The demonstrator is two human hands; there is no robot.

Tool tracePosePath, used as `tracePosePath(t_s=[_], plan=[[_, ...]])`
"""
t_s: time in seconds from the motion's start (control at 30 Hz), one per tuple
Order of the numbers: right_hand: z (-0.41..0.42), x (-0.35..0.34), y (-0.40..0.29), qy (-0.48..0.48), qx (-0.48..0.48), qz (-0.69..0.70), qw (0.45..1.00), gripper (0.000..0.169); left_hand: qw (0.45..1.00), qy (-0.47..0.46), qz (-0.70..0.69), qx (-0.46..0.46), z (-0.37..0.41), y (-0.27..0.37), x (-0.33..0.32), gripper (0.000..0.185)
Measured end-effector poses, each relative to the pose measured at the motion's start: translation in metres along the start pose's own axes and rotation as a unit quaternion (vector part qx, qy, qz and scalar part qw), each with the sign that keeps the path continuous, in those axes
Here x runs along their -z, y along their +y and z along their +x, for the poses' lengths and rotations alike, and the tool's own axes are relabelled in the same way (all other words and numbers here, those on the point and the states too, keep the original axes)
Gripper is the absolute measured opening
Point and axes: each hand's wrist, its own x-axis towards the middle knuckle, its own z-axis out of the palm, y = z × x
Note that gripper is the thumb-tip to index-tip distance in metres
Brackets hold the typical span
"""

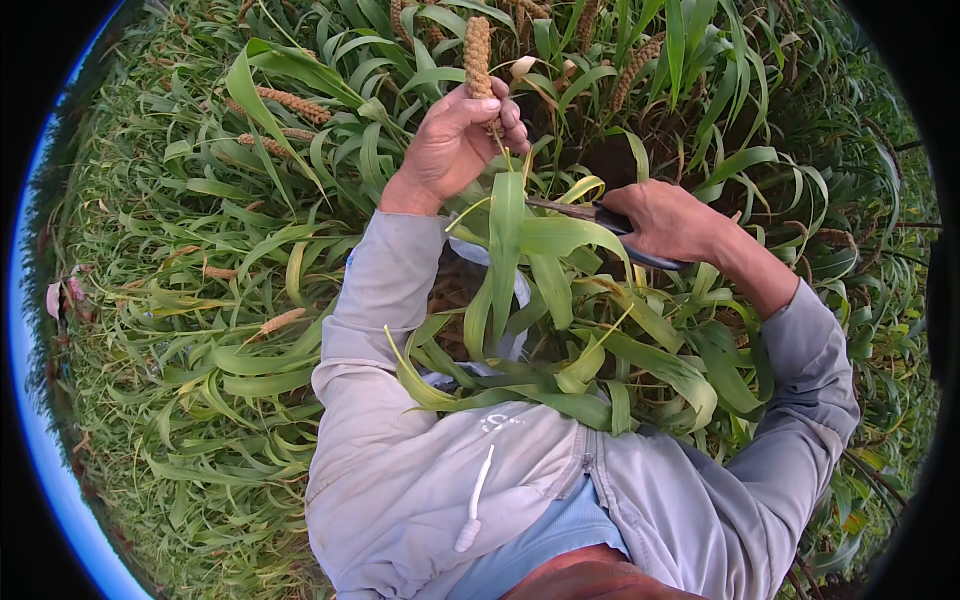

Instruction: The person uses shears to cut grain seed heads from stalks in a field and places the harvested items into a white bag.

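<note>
My left hand (469,135) grips a brown foxtail millet seed head (478,56) near its base; the head points away from me, and its stalk runs down below my fingers. My right hand (664,217) is closed on the black handles of a pair of scissors (637,247). The metal blades (562,208) point left, among the leaves just below my left hand; whether they touch the stalk I cannot tell. Long green leaves (506,247) hang between my forearms. Behind them, partly hidden, is a whitish bag (517,337) with brown seed heads visible inside its opening.
Dense leafy millet plants surround me. More seed heads (296,105) stick out at the upper left, one (282,321) at the left and another (636,71) at the upper right. A person (71,292) with a light hat is far off at the left rim.
</note>
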Motion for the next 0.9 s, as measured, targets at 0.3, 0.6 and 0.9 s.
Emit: tracePosePath(t_s=[0.3, 0.6, 0.9], plan=[[0.000, -0.018, 0.001, 0.032, 0.012, 0.021, 0.999, 0.033, 0.992, -0.069, 0.013, -0.105, -0.031, 0.060, -0.008, 0.018], [0.013, -0.032, 0.088, 0.029, -0.187, 0.184, 0.965, 0.027, 0.783, 0.312, 0.524, 0.120, 0.018, -0.019, 0.125, 0.029], [0.040, -0.026, 0.108, 0.054, -0.148, 0.191, 0.969, 0.031, 0.826, 0.421, 0.375, 0.003, 0.092, -0.019, 0.160, 0.046]])
